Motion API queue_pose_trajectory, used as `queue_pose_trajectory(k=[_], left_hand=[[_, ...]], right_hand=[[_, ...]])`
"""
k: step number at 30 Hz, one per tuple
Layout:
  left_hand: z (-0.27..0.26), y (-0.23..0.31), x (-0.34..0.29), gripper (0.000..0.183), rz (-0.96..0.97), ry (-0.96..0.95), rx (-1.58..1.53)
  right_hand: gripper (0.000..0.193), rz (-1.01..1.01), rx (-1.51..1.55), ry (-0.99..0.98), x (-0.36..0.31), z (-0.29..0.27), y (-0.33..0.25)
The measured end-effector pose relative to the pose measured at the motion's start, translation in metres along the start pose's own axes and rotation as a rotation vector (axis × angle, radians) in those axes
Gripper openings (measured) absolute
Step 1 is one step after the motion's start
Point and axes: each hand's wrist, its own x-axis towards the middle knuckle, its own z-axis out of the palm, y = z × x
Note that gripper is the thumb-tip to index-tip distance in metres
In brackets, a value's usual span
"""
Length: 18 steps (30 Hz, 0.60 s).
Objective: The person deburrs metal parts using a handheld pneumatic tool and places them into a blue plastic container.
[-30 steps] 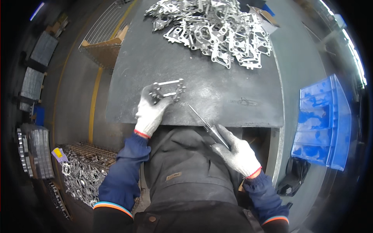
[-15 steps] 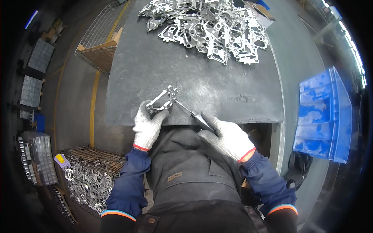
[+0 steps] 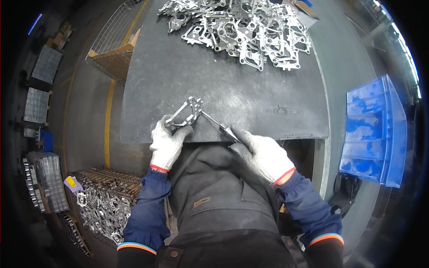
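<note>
The left hand grips a metal bracket at the counter edge, fingers closed; the right hand, fingers wrapped round a thin tool, has brought its tip against the bracket since a second ago. A pile of castings lies beyond the bracket.

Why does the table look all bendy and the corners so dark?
Head view: the fisheye lens curves the dark grey worktable edges and blackens the corners; the pile of shiny silver metal frames glints; the white-gloved left hand and right hand look sharp.

Both hands wear white knitted work gloves with a thin red band at the cuff, the left hand and the right hand alike. The sleeves are dark navy, ending in orange and light-blue stripes. A dark grey apron covers the torso.
</note>
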Motion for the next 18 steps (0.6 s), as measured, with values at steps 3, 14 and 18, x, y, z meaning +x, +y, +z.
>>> queue_pose_trajectory(k=[3,14,18], left_hand=[[0.001,-0.016,0.001,0.035,0.114,0.070,0.134],[-0.009,0.022,-0.001,0.052,0.089,0.026,0.015],[-0.022,0.068,0.012,0.053,0.285,0.000,0.309]], right_hand=[[0.051,0.065,0.030,-0.014,-0.004,0.003,-0.008],[0.065,0.129,0.220,0.009,-0.022,0.008,-0.001],[0.070,0.177,0.233,0.014,-0.039,0.009,0.005]])
